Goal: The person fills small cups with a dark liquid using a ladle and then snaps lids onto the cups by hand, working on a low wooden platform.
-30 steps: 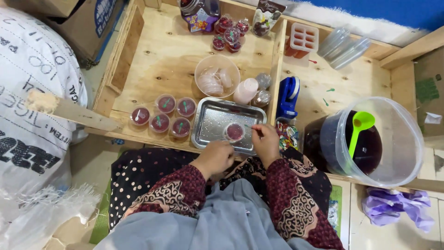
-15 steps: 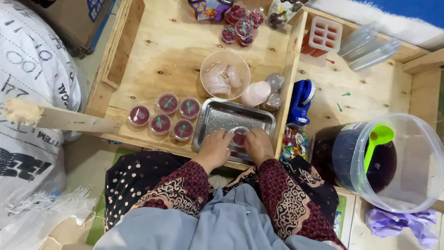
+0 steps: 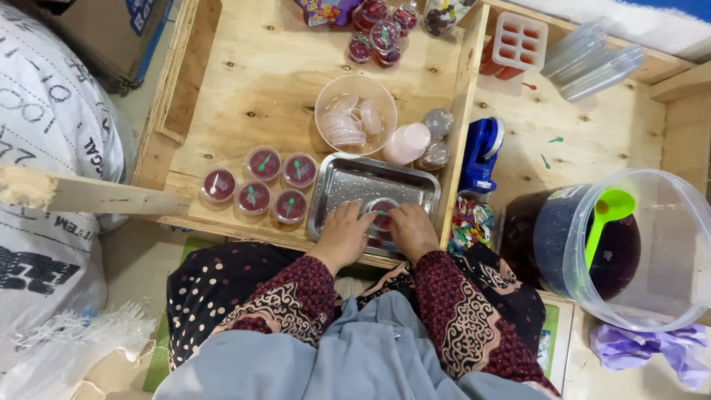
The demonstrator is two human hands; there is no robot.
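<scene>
Plywood bench (image 3: 252,89) carries five sealed red jelly cups (image 3: 255,185) at left, just beside a metal tray (image 3: 348,185). On that tray, the left hand (image 3: 342,235) and right hand (image 3: 412,231) press curled fingers onto one small red jelly cup (image 3: 381,211) between them. Farther right stands a clear bucket (image 3: 666,244) of dark liquid holding a green ladle (image 3: 607,218).

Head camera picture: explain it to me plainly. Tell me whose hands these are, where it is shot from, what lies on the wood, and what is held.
There is no machine: a camera on a person's head looks down at their own bare hands. The left hand and right hand together grip a small cup of red jelly on a metal tray. Beside it on the wooden tray stand five filled cups and a bowl of lids. At right, a big tub of dark liquid holds a green ladle.
</scene>
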